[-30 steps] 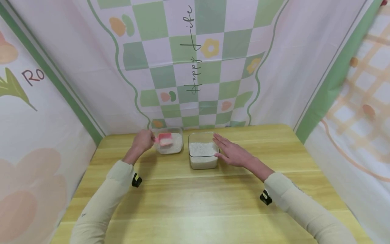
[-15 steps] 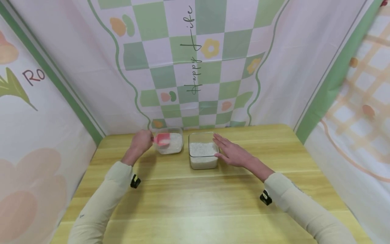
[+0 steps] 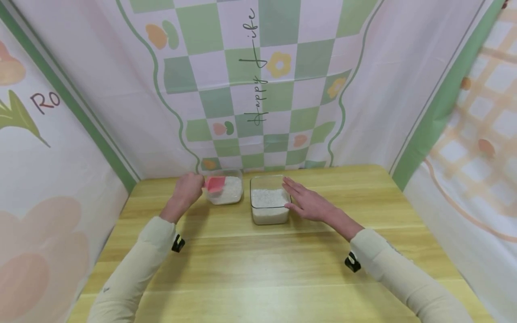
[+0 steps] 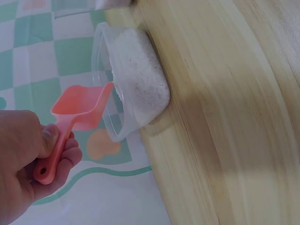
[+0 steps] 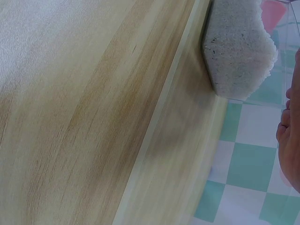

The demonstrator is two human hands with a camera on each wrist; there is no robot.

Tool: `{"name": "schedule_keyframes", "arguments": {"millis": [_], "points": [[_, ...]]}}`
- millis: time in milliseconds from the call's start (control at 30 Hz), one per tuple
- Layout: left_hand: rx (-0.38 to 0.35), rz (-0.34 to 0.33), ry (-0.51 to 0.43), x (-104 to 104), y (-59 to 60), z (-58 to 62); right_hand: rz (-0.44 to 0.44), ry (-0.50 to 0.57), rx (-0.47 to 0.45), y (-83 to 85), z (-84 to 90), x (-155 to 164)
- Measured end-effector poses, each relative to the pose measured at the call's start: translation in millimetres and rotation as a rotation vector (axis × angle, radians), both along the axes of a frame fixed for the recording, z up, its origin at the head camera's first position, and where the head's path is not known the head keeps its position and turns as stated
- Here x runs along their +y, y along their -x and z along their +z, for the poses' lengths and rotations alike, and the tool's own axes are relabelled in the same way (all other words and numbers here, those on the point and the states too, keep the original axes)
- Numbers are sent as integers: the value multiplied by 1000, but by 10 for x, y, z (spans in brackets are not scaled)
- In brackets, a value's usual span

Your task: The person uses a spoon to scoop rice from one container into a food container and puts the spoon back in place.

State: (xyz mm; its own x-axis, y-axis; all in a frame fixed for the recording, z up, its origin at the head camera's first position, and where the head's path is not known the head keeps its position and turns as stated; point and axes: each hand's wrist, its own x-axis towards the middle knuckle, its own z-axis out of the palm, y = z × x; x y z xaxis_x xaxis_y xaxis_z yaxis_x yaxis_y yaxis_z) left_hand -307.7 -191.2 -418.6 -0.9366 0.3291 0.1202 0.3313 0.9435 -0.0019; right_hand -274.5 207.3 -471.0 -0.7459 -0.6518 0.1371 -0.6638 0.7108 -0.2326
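My left hand (image 3: 188, 190) grips a pink scoop (image 4: 79, 110) by its handle, thumb along the top. The scoop's bowl hangs over the left side of a translucent plastic tub (image 3: 226, 201) of white grains, and looks bare inside in the left wrist view. Beside the tub stands a larger clear glass container (image 3: 269, 216), more than half full of similar white grains. My right hand (image 3: 308, 202) rests against the right rim of that glass container, fingers straight. In the right wrist view only part of the right hand (image 5: 290, 136) shows at the edge.
Both containers stand near the back edge of a wooden table (image 3: 258, 264). Behind it hangs a green-and-white checked curtain (image 3: 242, 98), close to the tub. Patterned cloth also hangs at both sides.
The scoop, held in my left hand, has shifted a little left and tipped; the white grains seen in its bowl before are gone. My right hand stays still at the glass container.
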Motion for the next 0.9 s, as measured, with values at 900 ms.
{"name": "schedule_keyframes", "arguments": {"millis": [900], "points": [[218, -166, 221, 113, -96, 183, 3, 6, -24, -7, 26, 17]]}}
